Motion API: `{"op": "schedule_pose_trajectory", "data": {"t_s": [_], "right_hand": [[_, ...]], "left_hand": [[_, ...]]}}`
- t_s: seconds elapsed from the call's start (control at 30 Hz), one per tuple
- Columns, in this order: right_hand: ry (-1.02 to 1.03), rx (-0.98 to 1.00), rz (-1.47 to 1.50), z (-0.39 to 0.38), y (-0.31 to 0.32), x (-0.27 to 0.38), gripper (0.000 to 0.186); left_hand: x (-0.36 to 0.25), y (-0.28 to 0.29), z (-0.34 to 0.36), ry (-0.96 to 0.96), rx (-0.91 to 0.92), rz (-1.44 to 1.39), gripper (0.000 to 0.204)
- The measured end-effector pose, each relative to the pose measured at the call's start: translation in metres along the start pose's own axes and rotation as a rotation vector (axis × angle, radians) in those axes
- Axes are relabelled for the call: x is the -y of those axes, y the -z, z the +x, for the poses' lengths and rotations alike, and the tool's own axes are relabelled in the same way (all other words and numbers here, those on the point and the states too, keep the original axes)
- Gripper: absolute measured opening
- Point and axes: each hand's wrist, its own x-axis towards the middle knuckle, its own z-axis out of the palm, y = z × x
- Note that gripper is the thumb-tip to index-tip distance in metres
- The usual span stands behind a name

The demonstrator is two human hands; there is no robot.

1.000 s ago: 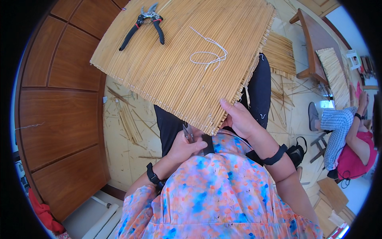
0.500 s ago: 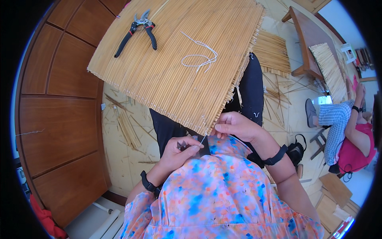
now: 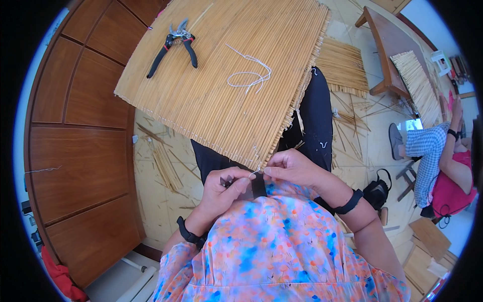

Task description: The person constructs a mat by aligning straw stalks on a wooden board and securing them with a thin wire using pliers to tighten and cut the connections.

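A large tan reed mat [image 3: 211, 110] lies over my lap, its near corner between my hands. My left hand [image 3: 221, 196] is closed round small dark metal snips [image 3: 226, 181], its fingertips at a white string [image 3: 255, 172] tied at that corner. My right hand [image 3: 289, 168] pinches at the same string and the mat's edge; exactly what lies between its fingertips is hard to make out. On top of the mat lie black-handled pruning shears [image 3: 162, 56] and a loose loop of white cord [image 3: 269, 70].
Wooden cabinet panels [image 3: 85, 176] stand at left. Reed scraps [image 3: 163, 163] litter the tiled floor. Another reed mat [image 3: 342, 65] and a wooden bench [image 3: 385, 45] with a bundle [image 3: 417, 88] are at upper right. A seated person [image 3: 453, 171] works at right, beside a black bag [image 3: 377, 191].
My right hand has moved down and left from the mat's edge to the string at the corner. My left thumb and fingers have come up to that string, and the two hands are closer together.
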Motion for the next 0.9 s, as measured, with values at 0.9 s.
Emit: {"op": "schedule_pose_trajectory", "data": {"t_s": [0.9], "right_hand": [[-0.117, -0.18, 0.17, 0.006, -0.016, 0.006, 0.022]], "left_hand": [[-0.012, -0.009, 0.02, -0.339, -0.202, 0.735, 0.02]]}}
